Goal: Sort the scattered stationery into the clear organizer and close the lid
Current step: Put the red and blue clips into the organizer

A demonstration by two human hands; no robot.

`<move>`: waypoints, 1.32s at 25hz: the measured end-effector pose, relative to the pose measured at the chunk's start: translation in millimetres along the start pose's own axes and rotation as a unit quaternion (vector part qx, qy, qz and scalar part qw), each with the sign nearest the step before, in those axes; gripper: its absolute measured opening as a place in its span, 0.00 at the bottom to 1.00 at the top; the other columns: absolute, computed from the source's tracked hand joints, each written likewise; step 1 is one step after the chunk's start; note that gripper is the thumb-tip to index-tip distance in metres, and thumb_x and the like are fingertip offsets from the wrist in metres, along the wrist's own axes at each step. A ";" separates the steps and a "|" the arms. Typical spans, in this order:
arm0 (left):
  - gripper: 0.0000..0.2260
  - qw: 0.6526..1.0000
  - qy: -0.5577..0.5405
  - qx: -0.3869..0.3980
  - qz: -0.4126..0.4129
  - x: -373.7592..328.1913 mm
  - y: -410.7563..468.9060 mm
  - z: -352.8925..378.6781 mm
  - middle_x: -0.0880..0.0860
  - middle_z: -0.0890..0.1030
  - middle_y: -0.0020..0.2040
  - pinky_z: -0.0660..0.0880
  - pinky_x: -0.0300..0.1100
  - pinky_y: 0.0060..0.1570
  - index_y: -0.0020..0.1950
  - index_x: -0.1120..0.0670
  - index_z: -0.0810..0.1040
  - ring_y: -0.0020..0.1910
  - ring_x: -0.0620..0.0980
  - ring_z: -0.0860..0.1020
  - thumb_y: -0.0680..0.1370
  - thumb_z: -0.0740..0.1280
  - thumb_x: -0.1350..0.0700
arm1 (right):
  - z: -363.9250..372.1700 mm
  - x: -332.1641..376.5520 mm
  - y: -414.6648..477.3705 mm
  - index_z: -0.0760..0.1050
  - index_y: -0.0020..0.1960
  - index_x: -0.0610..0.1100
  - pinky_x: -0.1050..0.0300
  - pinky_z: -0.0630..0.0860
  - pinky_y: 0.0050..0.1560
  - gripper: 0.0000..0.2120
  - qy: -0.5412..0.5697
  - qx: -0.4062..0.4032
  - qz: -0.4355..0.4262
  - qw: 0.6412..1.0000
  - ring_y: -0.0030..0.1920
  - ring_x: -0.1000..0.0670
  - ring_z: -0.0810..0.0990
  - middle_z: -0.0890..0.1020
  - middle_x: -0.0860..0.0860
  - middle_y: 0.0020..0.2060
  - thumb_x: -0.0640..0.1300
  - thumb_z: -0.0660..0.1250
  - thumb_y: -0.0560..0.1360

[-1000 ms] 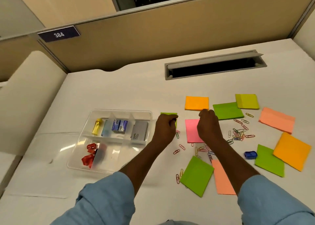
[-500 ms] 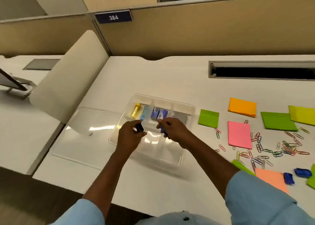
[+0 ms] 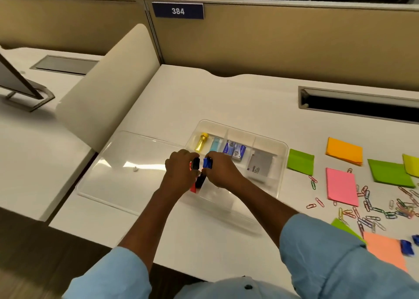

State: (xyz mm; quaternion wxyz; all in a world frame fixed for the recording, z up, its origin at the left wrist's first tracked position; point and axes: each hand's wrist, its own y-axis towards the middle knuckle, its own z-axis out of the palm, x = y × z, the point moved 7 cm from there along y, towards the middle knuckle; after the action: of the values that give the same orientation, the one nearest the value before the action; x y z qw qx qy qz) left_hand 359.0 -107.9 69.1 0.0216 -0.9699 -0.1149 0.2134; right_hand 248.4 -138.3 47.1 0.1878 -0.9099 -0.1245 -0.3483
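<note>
**Head view: clips reach the organizer, most stationery yet to be sorted**

Over the near-left compartment of the organizer (image 3: pixel 281 162), the left hand (image 3: pixel 179 173) pinches a black clip (image 3: pixel 196 163) and the right hand (image 3: pixel 221 174) pinches a blue clip (image 3: pixel 208 162), the two almost touching. Red clips (image 3: pixel 193 188) lie below them. The far compartments already hold a yellow item (image 3: pixel 201 142), staple boxes (image 3: pixel 234 150) and a grey box (image 3: pixel 259 166).

The job looks well short of half done. Sticky notes (image 3: pixel 341 186), a scatter of paper clips (image 3: pixel 374 208) and more blue clips (image 3: pixel 405 246) remain on the desk (image 3: pixel 226 99) to the right. The lid (image 3: pixel 127 169) lies open flat at the organizer's left.

The white desk has a cable slot (image 3: pixel 358 103) and sits against a tan partition (image 3: pixel 272 38) with a plate (image 3: pixel 178 11) reading 384.
</note>
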 end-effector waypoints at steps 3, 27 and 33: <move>0.23 1.000 0.011 0.005 0.004 13.2 6.7 3.7 0.55 0.75 0.62 0.67 0.46 0.58 0.66 0.51 0.74 0.60 0.54 0.72 0.72 0.73 0.53 | 8.6 2.7 4.6 0.72 0.60 0.42 0.59 0.70 0.44 0.18 0.000 -0.006 0.004 1.000 0.46 0.48 0.76 0.79 0.43 0.52 0.46 0.70 0.73; 0.09 0.946 -0.189 0.072 0.253 -200.3 -47.0 77.9 0.49 0.81 0.47 0.72 0.33 0.42 0.52 0.55 0.80 0.40 0.45 0.76 0.72 0.71 0.59 | -134.8 -196.0 -116.7 0.73 0.59 0.40 0.55 0.70 0.52 0.16 0.101 -0.254 0.195 0.942 0.54 0.43 0.76 0.78 0.40 0.53 0.45 0.69 0.74; 0.08 0.908 -0.159 0.216 0.321 -314.1 -93.5 155.7 0.50 0.82 0.50 0.74 0.37 0.44 0.51 0.54 0.81 0.40 0.45 0.78 0.73 0.71 0.56 | -187.8 -325.6 -212.3 0.73 0.60 0.35 0.54 0.69 0.58 0.16 0.090 -0.327 0.319 0.885 0.60 0.40 0.75 0.77 0.38 0.59 0.40 0.66 0.75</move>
State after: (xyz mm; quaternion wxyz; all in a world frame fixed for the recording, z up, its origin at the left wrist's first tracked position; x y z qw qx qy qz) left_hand -3.4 -90.9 64.7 0.1419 -0.8795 0.2499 0.3794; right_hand -174.2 -59.2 8.5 -0.0093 -0.8753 0.3105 -0.3707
